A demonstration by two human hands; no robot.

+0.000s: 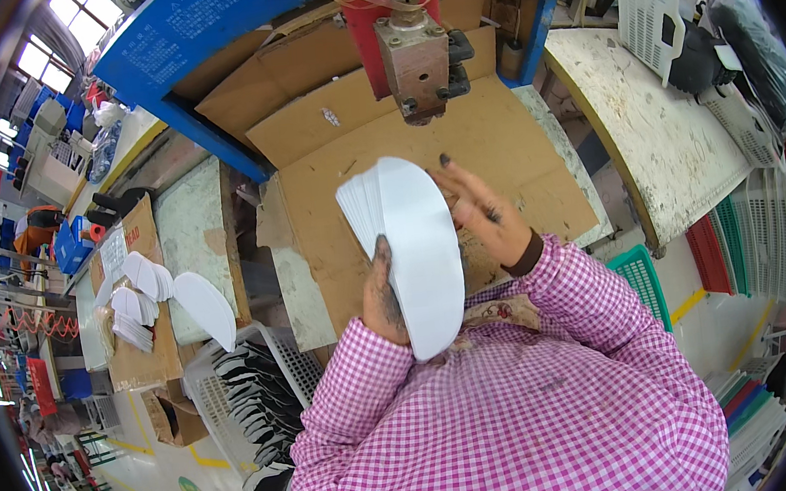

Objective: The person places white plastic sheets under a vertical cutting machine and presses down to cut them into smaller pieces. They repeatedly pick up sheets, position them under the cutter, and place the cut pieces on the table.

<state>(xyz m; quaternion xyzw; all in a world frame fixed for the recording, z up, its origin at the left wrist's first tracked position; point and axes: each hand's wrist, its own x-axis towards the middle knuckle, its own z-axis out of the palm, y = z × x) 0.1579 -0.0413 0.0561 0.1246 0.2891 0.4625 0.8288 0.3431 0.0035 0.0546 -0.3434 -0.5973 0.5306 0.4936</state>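
Note:
A fanned stack of white sole-shaped sheets (424, 252) is gripped along its lower left edge by my left hand (384, 298), whose thumb lies over the front. The stack stands tilted in front of my chest, its layers spread at the upper left. Just right of its curved edge is my right hand (493, 213), with fingers apart and dark smudges on the skin. I see nothing held in that hand. Above and beyond the stack hangs the metal head (417, 70) of a blue-framed machine, over a cardboard-lined bed (341, 180).
More white cut pieces (204, 304) lie on the left table, partly on cardboard. Below it a white basket (215, 397) holds dark shoe parts (259, 397). At right are a worn table (658, 119), a white crate (651, 8), a green basket (639, 282) and stacked coloured crates (756, 228).

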